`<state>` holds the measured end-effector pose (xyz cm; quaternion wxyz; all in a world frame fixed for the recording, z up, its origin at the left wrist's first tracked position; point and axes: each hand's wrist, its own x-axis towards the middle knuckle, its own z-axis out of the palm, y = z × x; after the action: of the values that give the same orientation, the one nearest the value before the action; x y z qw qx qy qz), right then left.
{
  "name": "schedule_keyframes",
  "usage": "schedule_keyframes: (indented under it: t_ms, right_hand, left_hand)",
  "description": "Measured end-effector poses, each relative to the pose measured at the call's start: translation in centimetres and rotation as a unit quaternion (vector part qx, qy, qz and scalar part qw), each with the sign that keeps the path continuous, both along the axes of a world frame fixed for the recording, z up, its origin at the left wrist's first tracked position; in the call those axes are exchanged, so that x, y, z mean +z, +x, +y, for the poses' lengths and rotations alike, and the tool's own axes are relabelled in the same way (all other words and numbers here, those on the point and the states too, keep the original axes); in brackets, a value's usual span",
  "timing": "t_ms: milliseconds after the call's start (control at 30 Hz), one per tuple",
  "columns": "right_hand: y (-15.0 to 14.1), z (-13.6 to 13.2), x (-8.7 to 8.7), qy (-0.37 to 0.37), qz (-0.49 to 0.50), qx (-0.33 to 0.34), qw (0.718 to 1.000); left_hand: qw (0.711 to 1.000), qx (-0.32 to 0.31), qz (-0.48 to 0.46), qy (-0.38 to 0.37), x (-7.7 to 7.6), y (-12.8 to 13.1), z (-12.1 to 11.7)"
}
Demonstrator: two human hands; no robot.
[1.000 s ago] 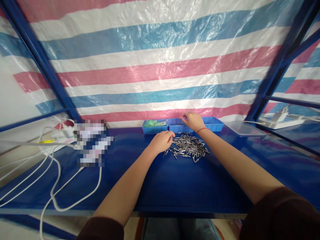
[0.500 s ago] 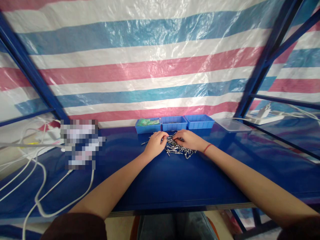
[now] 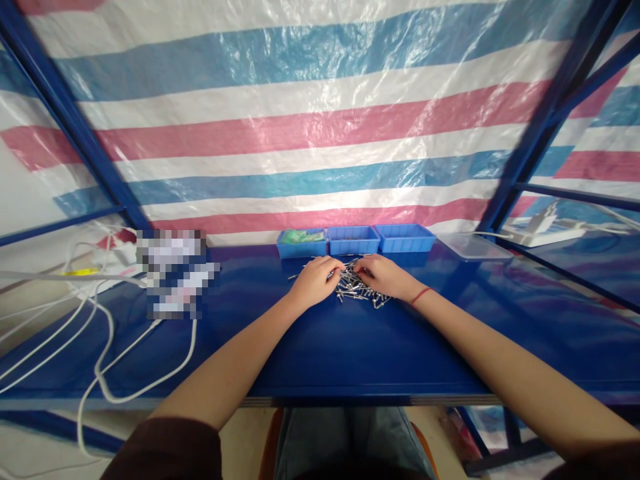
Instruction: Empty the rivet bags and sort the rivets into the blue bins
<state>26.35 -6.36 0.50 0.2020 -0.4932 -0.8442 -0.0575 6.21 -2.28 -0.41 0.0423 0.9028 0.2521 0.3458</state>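
A loose pile of slim silvery metal pins [image 3: 357, 288], resembling rivets, lies on the blue tabletop. At the pile's left side is my left hand [image 3: 316, 279], its fingers curled and thumb drawn in; whatever lies between the fingertips is too small to make out. My right hand [image 3: 385, 275], with a red string at the wrist, bends over the pile's right side. Its fingers are pinched together, and their tips are partly lost among the pins. A narrow gap separates the two hands. Stray pins stick out beyond my left hand.
Behind the pile stand three blue bins: the left bin [image 3: 301, 249] with green packets, the middle bin [image 3: 353, 241] with small metal bits, and the right bin [image 3: 405, 239]. A clear plastic lid [image 3: 473, 247] lies farther right. White cables [image 3: 107, 347] loop across the left side.
The view has shifted slightly, so the scene sits a little higher and farther right. Both hands stay over the pile, with only small finger movements.
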Motion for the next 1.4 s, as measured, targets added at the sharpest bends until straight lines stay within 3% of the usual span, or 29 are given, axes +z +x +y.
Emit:
schedule_keyframes:
  t_ms: [133, 367, 667, 867, 1100, 1400]
  right_hand:
    - [0.3, 0.1, -0.2, 0.003, 0.000, -0.008, 1.000]
    - [0.7, -0.2, 0.2, 0.025, 0.022, -0.002, 0.999]
    - [0.8, -0.6, 0.8, 0.000, 0.180, -0.006, 0.984]
    - [-0.6, -0.8, 0.6, -0.037, 0.316, 0.040, 0.947]
    - [-2.7, -1.5, 0.8, -0.119, 0.526, 0.046, 0.841]
    - [-3.3, -2.0, 1.3, -0.126, 0.584, 0.036, 0.801]
  left_hand:
    - [0.999, -0.028, 0.026, 0.015, 0.1, 0.1, -0.3]
    - [0.999, -0.014, 0.021, 0.022, 0.0, 0.3, -0.3]
    - [1.000, 0.010, 0.009, -0.002, -0.3, 0.3, -0.3]
    - [0.999, 0.000, -0.027, -0.046, -0.3, 0.7, -0.4]
    - [0.976, 0.022, -0.159, -0.144, 0.2, 1.3, -1.6]
    - [0.974, 0.002, -0.170, -0.149, 0.1, 1.6, -2.0]
